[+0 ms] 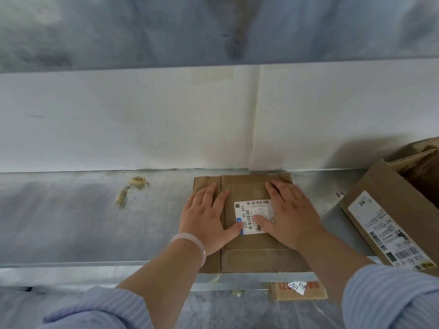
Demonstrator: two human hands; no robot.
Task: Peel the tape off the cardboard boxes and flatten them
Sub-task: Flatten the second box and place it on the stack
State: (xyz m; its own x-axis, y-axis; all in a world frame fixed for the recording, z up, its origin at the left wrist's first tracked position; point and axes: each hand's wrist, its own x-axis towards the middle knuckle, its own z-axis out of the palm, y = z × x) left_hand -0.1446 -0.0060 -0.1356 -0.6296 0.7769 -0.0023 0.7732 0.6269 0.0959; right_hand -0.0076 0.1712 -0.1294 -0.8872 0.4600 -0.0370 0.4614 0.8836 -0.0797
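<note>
A flattened brown cardboard box [251,255] lies on the metal table, near the white wall. A white shipping label [251,213] sits on its top face. My left hand [206,217] lies flat, fingers spread, on the left part of the box. My right hand [291,216] lies flat on the right part, its thumb over the label. Neither hand grips anything. A crumpled strip of peeled yellowish tape [131,188] lies on the table to the left.
An open cardboard box [380,200] with a label stands at the right edge of the table [71,222]. A small cardboard piece with red print [297,290] hangs below the front edge. A white wall panel [142,119] runs along the back.
</note>
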